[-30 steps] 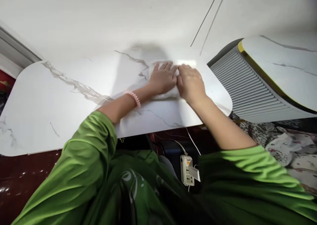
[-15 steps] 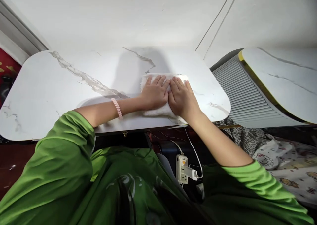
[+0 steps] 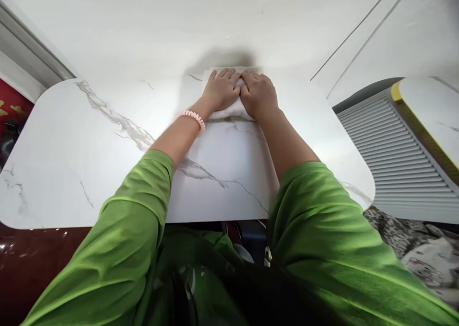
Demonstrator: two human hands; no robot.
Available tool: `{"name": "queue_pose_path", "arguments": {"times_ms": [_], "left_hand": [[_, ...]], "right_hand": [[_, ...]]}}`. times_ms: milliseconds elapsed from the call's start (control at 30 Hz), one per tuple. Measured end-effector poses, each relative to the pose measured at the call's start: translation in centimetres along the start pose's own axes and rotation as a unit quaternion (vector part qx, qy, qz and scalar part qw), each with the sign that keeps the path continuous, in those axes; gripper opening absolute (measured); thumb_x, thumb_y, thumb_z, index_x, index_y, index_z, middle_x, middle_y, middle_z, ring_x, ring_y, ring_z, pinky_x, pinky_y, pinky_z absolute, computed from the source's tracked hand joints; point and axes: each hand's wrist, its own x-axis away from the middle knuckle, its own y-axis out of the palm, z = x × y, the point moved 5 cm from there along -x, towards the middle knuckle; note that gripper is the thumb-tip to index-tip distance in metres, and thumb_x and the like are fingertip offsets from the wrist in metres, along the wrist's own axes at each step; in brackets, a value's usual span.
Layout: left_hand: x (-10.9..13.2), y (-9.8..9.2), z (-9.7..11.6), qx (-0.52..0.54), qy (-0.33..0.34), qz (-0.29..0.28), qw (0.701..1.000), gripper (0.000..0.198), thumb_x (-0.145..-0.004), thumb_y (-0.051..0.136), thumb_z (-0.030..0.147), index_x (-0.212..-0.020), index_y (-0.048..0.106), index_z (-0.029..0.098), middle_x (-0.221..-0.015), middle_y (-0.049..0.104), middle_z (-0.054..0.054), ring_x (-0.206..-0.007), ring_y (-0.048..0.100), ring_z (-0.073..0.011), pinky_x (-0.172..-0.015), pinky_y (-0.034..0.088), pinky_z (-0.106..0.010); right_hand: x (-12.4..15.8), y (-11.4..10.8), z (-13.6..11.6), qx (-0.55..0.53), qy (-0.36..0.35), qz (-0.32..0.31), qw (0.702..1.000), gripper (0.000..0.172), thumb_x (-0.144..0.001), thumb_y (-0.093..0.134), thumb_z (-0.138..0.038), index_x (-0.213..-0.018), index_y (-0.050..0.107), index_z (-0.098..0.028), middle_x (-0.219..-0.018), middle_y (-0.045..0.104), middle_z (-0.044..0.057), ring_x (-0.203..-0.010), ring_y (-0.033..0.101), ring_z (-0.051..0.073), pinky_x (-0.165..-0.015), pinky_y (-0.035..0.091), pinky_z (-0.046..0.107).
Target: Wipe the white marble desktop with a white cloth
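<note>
A folded white cloth (image 3: 234, 110) lies on the white marble-patterned tabletop (image 3: 222, 158), close to its far edge by the wall. My left hand (image 3: 221, 92) rests on the cloth's left half, fingers stretched forward. Beside it, my right hand (image 3: 260, 94) presses on the right half, its fingers slightly bent and partly turned from view. The two thumbs nearly meet in the middle. Much of the cloth is hidden under both hands. A pink coiled band (image 3: 191, 118) circles my left wrist.
Behind the tabletop stands a white wall (image 3: 161, 25). To the right is a ribbed cabinet (image 3: 398, 154) with a gold-edged marble-patterned top. Patterned fabric (image 3: 426, 264) lies low at the right, and a red-brown surface (image 3: 39, 254) shows below the left front edge.
Both hands have slid the cloth forward, away from me, from the middle of the tabletop to its far edge. My arms are stretched further out, and the view has shifted a little.
</note>
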Motion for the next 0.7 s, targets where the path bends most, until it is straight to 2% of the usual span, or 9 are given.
{"name": "queue_pose_path", "arguments": {"times_ms": [167,300,433,600,700], "left_hand": [[0.5,-0.3,0.3,-0.011,-0.014,0.004,1.000,0.054,-0.095,0.033,0.023,-0.148,0.041,0.020,-0.158,0.034,-0.003,-0.148,0.023,-0.0211,-0.123,0.007,-0.042],[3.1,-0.4,1.0,-0.023,-0.014,0.006,1.000,0.054,-0.095,0.032,0.023,-0.149,0.040,0.021,-0.157,0.035,-0.004,-0.148,0.022,-0.0229,-0.122,0.006,-0.045],[8.5,-0.7,2.4,-0.039,0.005,-0.008,0.999,0.053,-0.097,0.032,0.024,-0.149,0.039,0.016,-0.158,0.033,-0.010,-0.148,0.023,-0.0253,-0.122,0.007,-0.046],[17.7,-1.5,4.6,-0.077,0.042,-0.018,0.996,0.054,-0.098,0.030,0.027,-0.149,0.038,0.012,-0.157,0.032,-0.014,-0.148,0.024,-0.0292,-0.121,0.011,-0.052],[22.4,-2.0,5.6,-0.107,0.072,-0.033,0.991,0.055,-0.098,0.030,0.029,-0.149,0.039,0.010,-0.157,0.032,-0.015,-0.147,0.025,-0.0295,-0.121,0.014,-0.051]], "right_hand": [[0.1,-0.2,-0.2,0.031,-0.002,-0.015,0.999,0.050,-0.098,0.024,-0.029,-0.142,0.046,-0.020,-0.147,0.050,0.008,-0.140,0.039,0.028,-0.113,0.031,0.052],[2.5,-0.6,-1.7,0.031,-0.008,-0.030,0.999,0.052,-0.096,0.026,-0.025,-0.144,0.044,-0.014,-0.150,0.046,0.012,-0.143,0.035,0.027,-0.116,0.027,0.050],[7.5,-1.4,-4.3,0.023,-0.029,-0.019,0.999,0.055,-0.096,0.026,-0.028,-0.149,0.039,-0.019,-0.152,0.044,0.009,-0.144,0.034,0.027,-0.117,0.026,0.053],[15.8,-2.8,-9.1,0.035,-0.075,-0.063,0.995,0.060,-0.096,0.025,-0.032,-0.155,0.026,-0.019,-0.157,0.036,0.007,-0.147,0.027,0.026,-0.119,0.025,0.051],[20.0,-3.8,-12.2,0.035,-0.092,-0.070,0.993,0.064,-0.095,0.025,-0.033,-0.157,0.020,-0.017,-0.158,0.033,0.008,-0.148,0.023,0.027,-0.120,0.026,0.052]]}}
